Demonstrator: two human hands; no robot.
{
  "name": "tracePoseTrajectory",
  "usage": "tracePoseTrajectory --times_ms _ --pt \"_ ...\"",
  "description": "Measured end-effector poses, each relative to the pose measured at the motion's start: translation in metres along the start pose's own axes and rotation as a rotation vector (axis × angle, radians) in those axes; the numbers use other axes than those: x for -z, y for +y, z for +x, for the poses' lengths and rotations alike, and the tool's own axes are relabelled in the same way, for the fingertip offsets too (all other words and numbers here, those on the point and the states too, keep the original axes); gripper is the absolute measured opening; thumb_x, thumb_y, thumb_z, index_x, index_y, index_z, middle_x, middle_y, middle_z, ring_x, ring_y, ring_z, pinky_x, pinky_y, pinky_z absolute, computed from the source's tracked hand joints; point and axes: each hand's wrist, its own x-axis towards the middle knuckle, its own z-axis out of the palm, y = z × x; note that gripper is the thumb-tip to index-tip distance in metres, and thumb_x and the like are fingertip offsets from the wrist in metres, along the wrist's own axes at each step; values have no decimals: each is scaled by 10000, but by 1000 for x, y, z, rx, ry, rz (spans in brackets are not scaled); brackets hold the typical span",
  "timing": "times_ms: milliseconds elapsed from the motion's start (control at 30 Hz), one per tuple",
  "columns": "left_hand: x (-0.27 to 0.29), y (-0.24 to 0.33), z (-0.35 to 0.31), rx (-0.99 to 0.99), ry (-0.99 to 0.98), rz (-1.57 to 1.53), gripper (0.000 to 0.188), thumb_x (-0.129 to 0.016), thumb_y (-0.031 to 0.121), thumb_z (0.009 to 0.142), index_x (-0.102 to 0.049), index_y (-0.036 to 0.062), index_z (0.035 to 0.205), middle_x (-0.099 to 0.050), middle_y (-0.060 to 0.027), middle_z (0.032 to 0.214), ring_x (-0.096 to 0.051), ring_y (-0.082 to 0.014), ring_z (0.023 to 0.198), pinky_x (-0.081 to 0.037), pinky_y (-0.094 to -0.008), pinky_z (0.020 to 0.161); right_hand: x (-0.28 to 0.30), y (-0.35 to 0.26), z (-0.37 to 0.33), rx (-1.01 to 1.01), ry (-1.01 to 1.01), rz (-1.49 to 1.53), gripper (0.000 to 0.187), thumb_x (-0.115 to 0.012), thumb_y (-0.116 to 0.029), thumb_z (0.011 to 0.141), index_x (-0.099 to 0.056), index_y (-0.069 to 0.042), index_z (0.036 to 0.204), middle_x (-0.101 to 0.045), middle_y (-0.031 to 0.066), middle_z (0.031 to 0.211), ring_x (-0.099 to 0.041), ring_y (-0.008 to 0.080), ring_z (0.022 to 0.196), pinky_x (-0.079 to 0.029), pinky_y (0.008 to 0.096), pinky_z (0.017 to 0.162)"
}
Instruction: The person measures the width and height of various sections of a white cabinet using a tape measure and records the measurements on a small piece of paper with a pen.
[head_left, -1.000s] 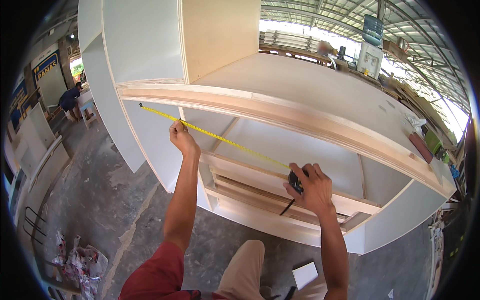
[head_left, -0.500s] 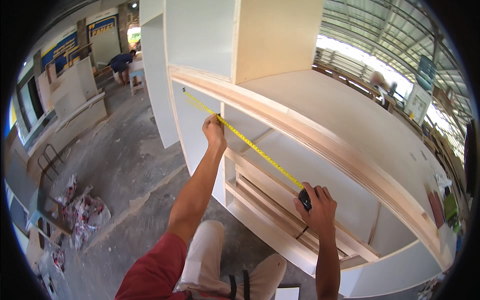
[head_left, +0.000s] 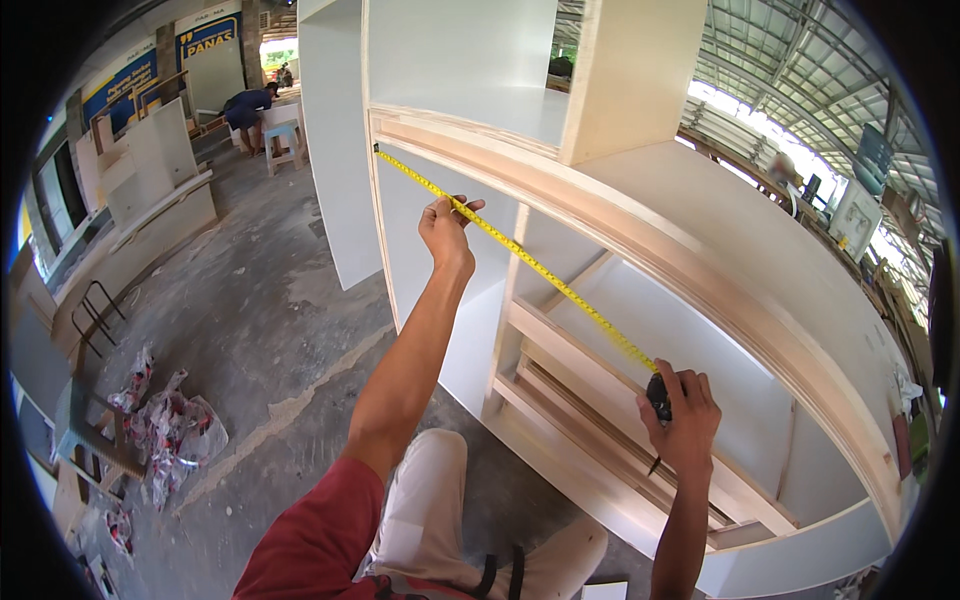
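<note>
A yellow tape measure blade (head_left: 560, 288) stretches across the front opening of a large white cabinet with bare wood edges (head_left: 640, 260). Its hooked end lies at the cabinet's left upright, just below the upper wooden rail. My left hand (head_left: 447, 235) pinches the blade between thumb and fingers, some way in from that end. The black tape case (head_left: 659, 397) sits in my right hand (head_left: 688, 420), fingers curled round it. Below that hand shows a thin dark stick (head_left: 655, 467); whether the hand holds it I cannot tell. Behind the tape are wooden slats (head_left: 590, 400) inside the cabinet.
Concrete floor (head_left: 300, 330) stretches left of the cabinet. Plastic-wrapped bundles (head_left: 180, 430) lie there, near a stool (head_left: 85, 430). Far back, a person (head_left: 248, 110) bends beside a light blue stool (head_left: 283, 140). Stacked boards and panels (head_left: 150, 190) stand along the left.
The tape's hooked end has come up against the left upright's edge and the blade looks tauter. My left hand's fingers have spread a little along it. The whole view has shifted slightly.
</note>
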Motion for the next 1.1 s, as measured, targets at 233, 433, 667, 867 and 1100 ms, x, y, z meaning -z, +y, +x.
tracePoseTrajectory --times_ms 233,433,667,867,1100 --pt "20 3 67 60 -89 -99 133 -482 127 1017 -507 1 984 -633 -137 910 -705 -285 762 -538 -376 787 7 -41 42 -21 32 -168 510 -760 -176 735 -644 -104 1226 -601 95 928 -564 301 835 -498 418 666" --pt "36 10 114 109 -133 -144 143 -536 143 1006 -547 5 970 -654 -127 888 -706 -264 773 -532 -342 755 12 -80 73 -79 -21 -257 443 -700 -246 795 -644 -64 1195 -588 113 895 -531 302 799 -457 423 662" --pt "46 0 151 54 -82 -127 144 -591 162 987 -574 25 946 -630 -69 812 -574 -145 659 -507 -299 695 25 -98 75 -115 -30 -332 433 -701 -226 783 -645 -94 1191 -591 100 926 -540 305 815 -468 422 654" --pt "73 -5 206 -14 -23 -84 265 -700 70 893 -514 -2 1067 -605 -75 809 -568 -140 664 -499 -292 631 27 -102 81 -89 12 -452 461 -704 -250 806 -637 -117 1243 -601 110 998 -551 312 858 -488 430 694" --pt "72 22 207 -76 -55 116 615 -742 77 875 -378 -15 1361 -622 -90 916 -653 -182 775 -488 -282 664 35 -82 66 -142 148 -708 498 -733 -274 800 -649 -192 1284 -599 94 1105 -567 289 906 -513 417 743"
